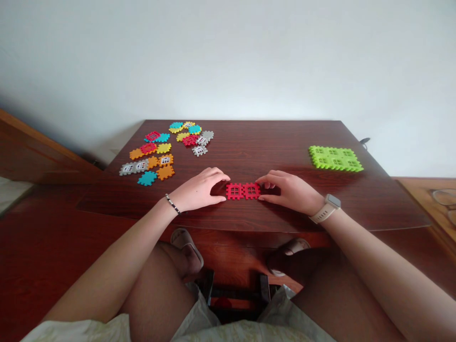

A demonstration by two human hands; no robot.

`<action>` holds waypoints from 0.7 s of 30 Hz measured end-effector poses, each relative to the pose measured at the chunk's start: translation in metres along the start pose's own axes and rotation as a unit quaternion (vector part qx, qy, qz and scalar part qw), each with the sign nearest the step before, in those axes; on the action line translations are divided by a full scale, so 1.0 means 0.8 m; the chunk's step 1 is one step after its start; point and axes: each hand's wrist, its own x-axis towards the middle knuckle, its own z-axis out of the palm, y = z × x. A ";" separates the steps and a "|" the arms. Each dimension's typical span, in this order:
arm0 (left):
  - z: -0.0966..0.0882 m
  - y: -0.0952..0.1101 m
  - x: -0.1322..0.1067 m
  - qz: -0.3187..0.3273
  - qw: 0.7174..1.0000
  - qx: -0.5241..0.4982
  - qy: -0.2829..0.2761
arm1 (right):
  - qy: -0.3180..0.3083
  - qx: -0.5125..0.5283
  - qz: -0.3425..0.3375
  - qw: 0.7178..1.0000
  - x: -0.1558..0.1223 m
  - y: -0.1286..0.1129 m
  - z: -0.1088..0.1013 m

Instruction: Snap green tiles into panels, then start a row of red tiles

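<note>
Two red window pieces (234, 191), toothed like interlocking tiles, lie flat side by side near the table's front edge, their inner edges meeting. My left hand (202, 189) curves around the outer edge of the left piece, thumb and fingers apart, the tips close to its corners. On the other side, my right hand (290, 189) has its thumb and fingertips against the outer end of the right piece, gripping it at the corners. Whether the teeth between the two pieces are fully locked cannot be made out.
Loose toothed tiles (147, 178) in orange, blue, yellow, red and grey, some with white window inserts, lie spread at the table's left. A green block of joined window pieces (335, 158) rests at the right. The dark wooden table (263, 142) stands against a white wall.
</note>
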 end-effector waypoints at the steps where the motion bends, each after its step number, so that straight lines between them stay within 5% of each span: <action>1: 0.000 0.000 0.000 -0.002 1.000 0.006 0.000 | 0.001 -0.001 0.001 1.000 0.000 0.000 0.001; 21: 0.008 0.007 0.002 -0.001 0.999 0.037 0.013 | 0.004 0.002 0.016 1.000 0.001 -0.001 0.002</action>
